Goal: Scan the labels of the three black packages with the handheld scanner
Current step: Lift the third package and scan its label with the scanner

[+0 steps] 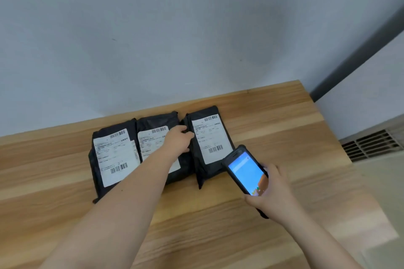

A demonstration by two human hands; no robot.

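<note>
the scanner (246,170) is gripped tight in the right hand (273,194), screen lit blue. the left hand (178,138) rests, fingers loose, on the middle package (157,124). three black packages lie side by side near the table's (284,120) back edge.

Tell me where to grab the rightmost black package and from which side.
Probably grip the rightmost black package at its near bottom edge, coming from the front: it lies flat, that bare flap sits below the label, and the left hand crowds its left edge.
</note>
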